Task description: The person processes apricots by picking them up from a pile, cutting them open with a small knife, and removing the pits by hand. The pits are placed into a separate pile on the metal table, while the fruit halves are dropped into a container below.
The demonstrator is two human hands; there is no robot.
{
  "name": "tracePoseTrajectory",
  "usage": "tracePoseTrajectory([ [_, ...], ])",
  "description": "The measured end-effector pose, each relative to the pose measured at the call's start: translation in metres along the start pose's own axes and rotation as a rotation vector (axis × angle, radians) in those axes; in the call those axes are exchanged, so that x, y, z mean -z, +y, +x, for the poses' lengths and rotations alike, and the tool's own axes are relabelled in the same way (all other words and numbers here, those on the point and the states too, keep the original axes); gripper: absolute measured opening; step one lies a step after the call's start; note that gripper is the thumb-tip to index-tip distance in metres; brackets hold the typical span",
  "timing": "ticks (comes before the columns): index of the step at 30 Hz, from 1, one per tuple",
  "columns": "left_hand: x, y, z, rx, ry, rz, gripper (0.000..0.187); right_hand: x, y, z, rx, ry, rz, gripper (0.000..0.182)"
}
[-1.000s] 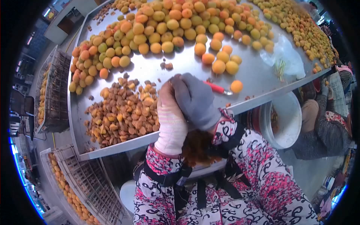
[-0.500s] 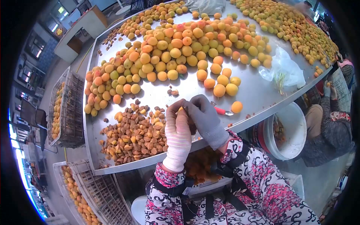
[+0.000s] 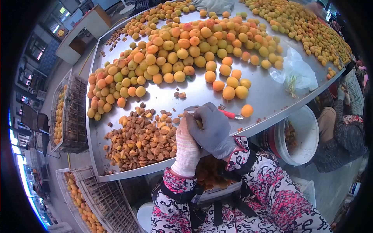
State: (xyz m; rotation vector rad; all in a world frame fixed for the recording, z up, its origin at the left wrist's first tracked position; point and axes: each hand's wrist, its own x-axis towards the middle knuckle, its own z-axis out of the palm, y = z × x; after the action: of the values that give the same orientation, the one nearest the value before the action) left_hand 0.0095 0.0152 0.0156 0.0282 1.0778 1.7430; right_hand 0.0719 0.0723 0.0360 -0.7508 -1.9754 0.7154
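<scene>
left hand: left hand point(image 3: 187, 144), pale striped glove, comes up from the near edge; fingertips mostly covered, can't tell if open or closed.
right hand: right hand point(image 3: 212, 130), grey glove, fingers curled in, laps over the left one's finger side.
between hands: hands touch; anything gripped there is hidden, can't tell what.
hands vs surface: just over the near edge of the metal surface point(image 3: 266, 91).
apricot group: small apricot group point(image 3: 229, 93), on the surface, beyond the hands and a bit right; right hand nearer.
single apricot: lone apricot point(image 3: 247, 110), right of the hands, just beside the red handle's end; right hand nearer.
red handle: red-handled tool point(image 3: 229, 114), lying flat just beyond the right hand; long axis roughly left-right, right end slightly closer to the person.
main heap: apricot heap point(image 3: 186, 52), farther out across the surface, long side left-right.
pit pile: brown pit pile point(image 3: 140, 141), left of the hands, near edge side; left hand nearer.
stray pits: few pits point(image 3: 180, 94), beyond the hands, slightly left, apart from the pile.
below wrists: container of orange pieces point(image 3: 211, 174), lower than the surface, partly hidden by sleeves.
</scene>
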Motion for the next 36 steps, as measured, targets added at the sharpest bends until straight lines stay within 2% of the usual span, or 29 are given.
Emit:
tracePoseTrajectory([
  [2, 0.002, -0.004, 0.003, 0.043, 0.005, -0.095, 0.04, -0.001, 0.001, -0.001, 0.001, 0.005, -0.019, 0.021],
  [4, 0.005, -0.007, 0.001, 0.029, -0.099, -0.125, 0.042, -0.002, 0.002, -0.001, 0.02, 0.032, 0.033, 0.021],
  [8, 0.015, -0.012, 0.001, 0.094, -0.06, -0.225, 0.044, -0.002, -0.001, 0.0, 0.033, 0.024, 0.053, 0.022],
  [10, 0.015, -0.019, 0.001, -0.047, -0.059, -0.206, 0.042, -0.001, -0.001, -0.001, 0.145, 0.046, 0.084, 0.023],
  [11, 0.015, -0.018, 0.002, -0.052, -0.061, -0.208, 0.042, 0.0, -0.002, 0.0, 0.15, 0.046, 0.085, 0.023],
  [20, 0.008, -0.002, -0.002, 0.084, -0.153, -0.253, 0.041, 0.008, -0.007, -0.001, 0.313, 0.035, 0.147, 0.025],
  [22, 0.006, 0.004, 0.0, 0.109, -0.179, -0.259, 0.041, 0.009, -0.002, -0.001, 0.153, -0.023, 0.147, 0.025],
  [23, 0.006, 0.009, 0.001, 0.106, -0.183, -0.257, 0.041, 0.008, 0.002, 0.0, 0.157, -0.019, 0.148, 0.025],
  [25, 0.005, 0.02, 0.003, -0.199, -0.029, 0.352, 0.036, 0.007, 0.009, 0.0, -0.348, -0.21, 0.425, 0.031],
  [26, 0.002, 0.021, -0.003, -0.305, -0.059, 0.404, 0.032, 0.006, 0.012, 0.002, -0.476, -0.31, 0.497, 0.037],
  [27, 0.006, 0.017, 0.0, -0.303, -0.056, 0.408, 0.032, 0.007, 0.012, 0.003, -0.48, -0.31, 0.5, 0.037],
  [29, 0.016, 0.009, 0.008, -0.504, -0.073, 0.518, 0.03, 0.009, 0.011, 0.007, -0.557, -0.49, 0.487, 0.038],
  [33, 0.005, 0.012, 0.005, -0.445, 0.016, 0.421, 0.029, 0.001, 0.02, -0.004, -0.488, -0.502, 0.437, 0.037],
  [35, 0.01, 0.011, 0.007, -0.563, 0.009, 0.634, 0.028, -0.004, 0.025, -0.006, -0.485, -0.455, 0.594, 0.025],
  [36, 0.01, 0.012, 0.007, -0.561, 0.007, 0.635, 0.028, -0.002, 0.024, -0.006, -0.486, -0.452, 0.593, 0.025],
])
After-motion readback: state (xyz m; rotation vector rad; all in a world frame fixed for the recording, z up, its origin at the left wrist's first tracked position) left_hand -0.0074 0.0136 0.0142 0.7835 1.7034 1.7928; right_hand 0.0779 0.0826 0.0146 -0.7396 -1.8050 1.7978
